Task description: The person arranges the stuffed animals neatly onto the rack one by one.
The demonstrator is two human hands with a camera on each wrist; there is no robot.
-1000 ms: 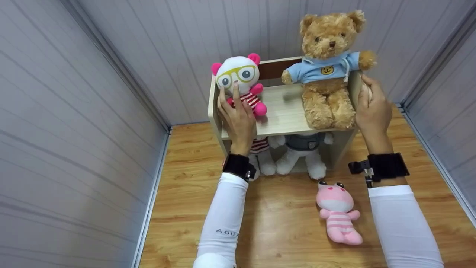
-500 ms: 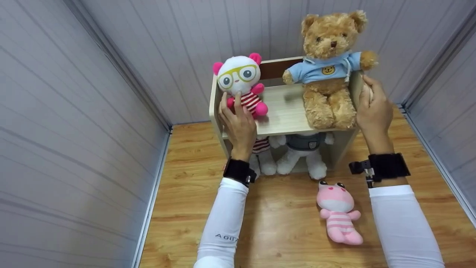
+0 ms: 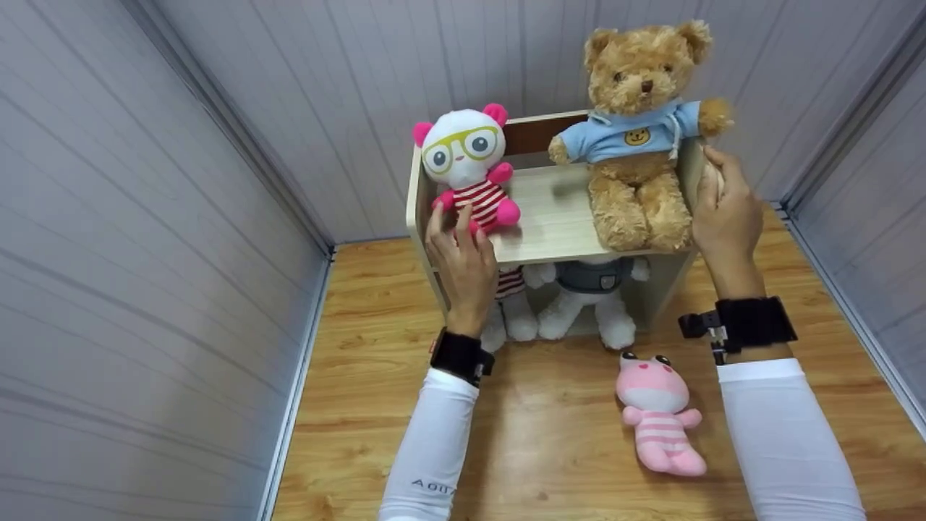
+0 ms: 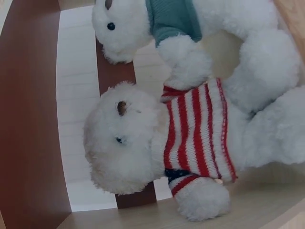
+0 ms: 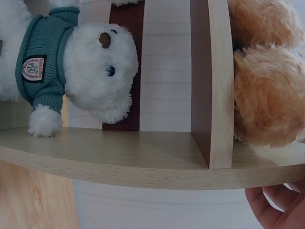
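Hands at the shelf (image 3: 557,224)

Left hand (image 3: 466,257), fingers straight, sits just below upright panda plush (image 3: 470,170) on shelf's left end; right hand (image 3: 723,217) grips shelf's right wall beside brown bear (image 3: 636,137).

A pink striped plush (image 3: 658,423) is left flat on the wooden floor (image 3: 550,434), two white bears (image 3: 586,297) tucked below.

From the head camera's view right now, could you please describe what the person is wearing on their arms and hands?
Both forearms are covered by long white sleeves; the left sleeve carries small dark lettering near the elbow, the right sleeve looks plain. Each wrist bears a black band: the left wrist band is compact, the right wrist band has a black bracket jutting sideways with a small metal part. Both the left hand and right hand are bare.
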